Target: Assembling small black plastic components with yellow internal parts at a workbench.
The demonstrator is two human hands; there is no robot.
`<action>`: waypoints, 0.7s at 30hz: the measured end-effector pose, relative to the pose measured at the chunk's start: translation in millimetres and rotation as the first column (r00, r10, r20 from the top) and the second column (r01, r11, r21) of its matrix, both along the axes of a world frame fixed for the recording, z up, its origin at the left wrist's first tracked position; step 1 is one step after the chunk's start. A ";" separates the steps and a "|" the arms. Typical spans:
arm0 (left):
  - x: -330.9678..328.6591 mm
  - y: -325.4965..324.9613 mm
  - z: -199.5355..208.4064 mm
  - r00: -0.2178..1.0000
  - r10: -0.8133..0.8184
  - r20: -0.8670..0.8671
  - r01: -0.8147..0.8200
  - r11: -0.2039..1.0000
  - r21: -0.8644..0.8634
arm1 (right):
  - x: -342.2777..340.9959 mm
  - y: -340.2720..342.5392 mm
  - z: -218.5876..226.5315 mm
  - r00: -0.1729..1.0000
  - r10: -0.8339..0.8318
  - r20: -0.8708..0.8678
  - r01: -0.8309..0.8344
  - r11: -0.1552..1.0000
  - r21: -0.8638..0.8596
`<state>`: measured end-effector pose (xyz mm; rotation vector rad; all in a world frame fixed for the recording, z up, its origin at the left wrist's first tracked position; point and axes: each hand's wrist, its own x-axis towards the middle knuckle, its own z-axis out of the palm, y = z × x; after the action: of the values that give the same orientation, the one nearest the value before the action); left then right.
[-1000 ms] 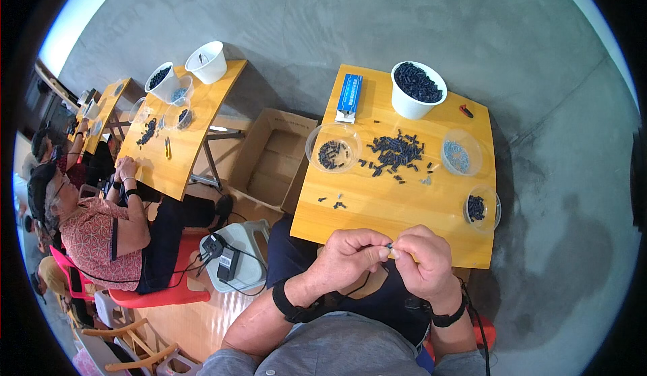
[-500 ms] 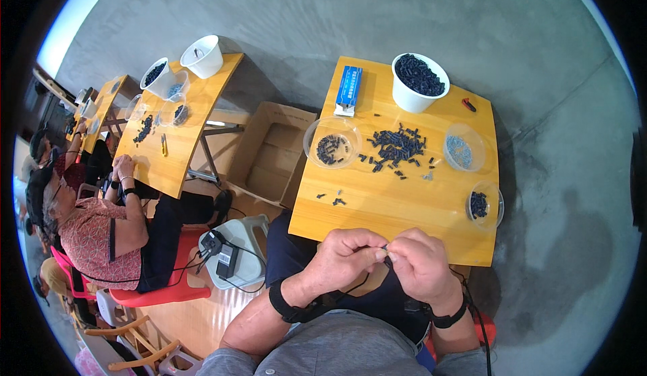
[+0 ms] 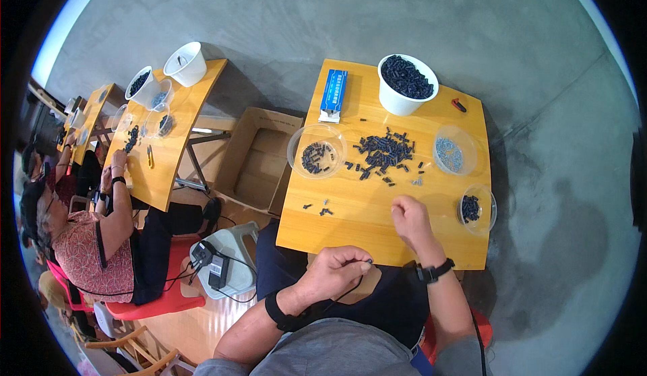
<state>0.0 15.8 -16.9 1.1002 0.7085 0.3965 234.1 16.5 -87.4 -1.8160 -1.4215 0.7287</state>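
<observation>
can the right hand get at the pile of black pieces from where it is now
Probably yes: the right hand is over the near part of the table, close to the pile of black pieces, with seemingly only tabletop and small loose pieces between.

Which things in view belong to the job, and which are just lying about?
Seemingly in use:
small dark piece in the left hand
pile of dark pieces
white bucket of dark pieces
clear tub of pale parts

Probably lying about:
blue box
red-and-black tool
cardboard box
</observation>
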 end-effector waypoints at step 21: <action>-0.8 8.8 -13.5 0.982 0.155 0.112 -0.156 0.988 0.008 | 8.5 41.6 -31.6 0.843 -0.092 0.531 0.037 0.993 0.113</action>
<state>-0.8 24.6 -30.4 1.0332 0.6954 0.5939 242.6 58.1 -119.0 -2.0714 -1.6941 0.0986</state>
